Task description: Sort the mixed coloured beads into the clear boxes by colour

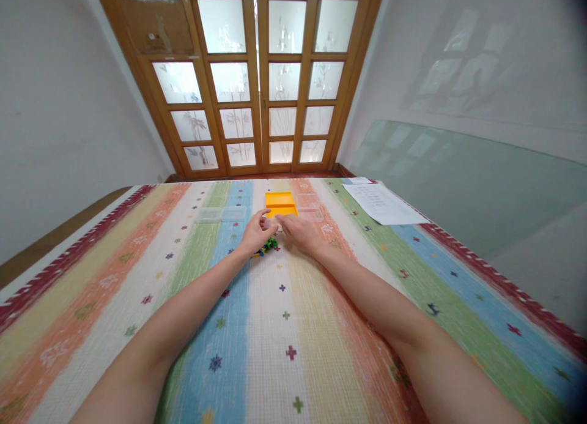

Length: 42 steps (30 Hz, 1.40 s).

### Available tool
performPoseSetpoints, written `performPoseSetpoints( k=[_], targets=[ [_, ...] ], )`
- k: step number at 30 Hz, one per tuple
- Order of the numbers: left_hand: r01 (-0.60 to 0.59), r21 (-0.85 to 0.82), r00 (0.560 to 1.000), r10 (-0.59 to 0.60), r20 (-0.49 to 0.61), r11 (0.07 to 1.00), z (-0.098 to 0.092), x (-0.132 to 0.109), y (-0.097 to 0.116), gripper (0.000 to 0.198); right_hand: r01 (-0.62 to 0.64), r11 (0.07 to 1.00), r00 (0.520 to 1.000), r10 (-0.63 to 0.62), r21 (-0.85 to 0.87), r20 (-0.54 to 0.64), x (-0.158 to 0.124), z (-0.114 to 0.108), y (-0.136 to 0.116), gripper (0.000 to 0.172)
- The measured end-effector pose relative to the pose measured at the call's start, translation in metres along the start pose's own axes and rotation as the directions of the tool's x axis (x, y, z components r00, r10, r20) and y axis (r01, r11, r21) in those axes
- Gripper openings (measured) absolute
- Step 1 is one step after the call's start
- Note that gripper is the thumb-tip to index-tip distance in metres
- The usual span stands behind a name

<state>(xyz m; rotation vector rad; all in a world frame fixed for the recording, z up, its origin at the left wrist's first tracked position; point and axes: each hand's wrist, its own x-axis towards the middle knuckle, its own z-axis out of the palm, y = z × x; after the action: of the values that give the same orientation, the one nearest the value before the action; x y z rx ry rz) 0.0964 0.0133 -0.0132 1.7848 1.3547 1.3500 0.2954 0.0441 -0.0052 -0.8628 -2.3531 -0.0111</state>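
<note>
My left hand (255, 233) and my right hand (299, 233) meet over the middle of the table. The left has its fingers curled, with the thumb reaching toward my right hand. Bent fingers on the right are pressed together at the same spot. Something small and pale shows between the fingertips, too small to name. Just below my left hand lies a small pile of green, blue and yellow pieces (268, 247), partly hidden by the wrist. Right behind my hands stands an open yellow box (280, 199), its near edge partly covered by my fingers.
A clear plastic tray (222, 214) lies left of the yellow box, and another clear container (310, 207) is at its right. A printed sheet (384, 204) rests at the far right of the striped tablecloth (270, 350). Wooden glass-paned doors (261, 81) stand beyond the table.
</note>
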Motion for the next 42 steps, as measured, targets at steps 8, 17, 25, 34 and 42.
performPoseSetpoints(
  k=[8,17,25,34,42],
  targets=[
    [-0.146,-0.176,0.982,0.165,0.097,0.973,0.002,0.001,0.007,0.069,-0.074,0.993,0.981,0.090,0.097,-0.169,0.001,-0.010,0.008,0.040],
    [-0.169,-0.024,0.975,0.170,0.146,0.985,-0.005,-0.001,0.004,0.056,-0.253,0.908,0.904,0.345,0.333,-0.253,0.000,0.002,0.019,0.041],
    [-0.089,0.066,0.996,0.086,0.035,0.994,-0.017,0.014,-0.021,0.057,-0.275,0.872,0.906,0.376,0.405,-0.193,0.001,0.001,0.020,0.039],
    [0.055,0.324,0.988,-0.003,-0.157,0.944,-0.051,0.029,-0.070,0.051,-0.260,0.957,0.955,0.274,0.127,-0.111,-0.004,0.007,0.026,0.025],
    [-0.023,0.531,0.997,0.057,-0.048,0.847,-0.048,0.018,-0.051,0.047,-0.157,0.985,0.987,0.159,-0.073,0.022,-0.008,0.011,0.027,0.018]
  ],
)
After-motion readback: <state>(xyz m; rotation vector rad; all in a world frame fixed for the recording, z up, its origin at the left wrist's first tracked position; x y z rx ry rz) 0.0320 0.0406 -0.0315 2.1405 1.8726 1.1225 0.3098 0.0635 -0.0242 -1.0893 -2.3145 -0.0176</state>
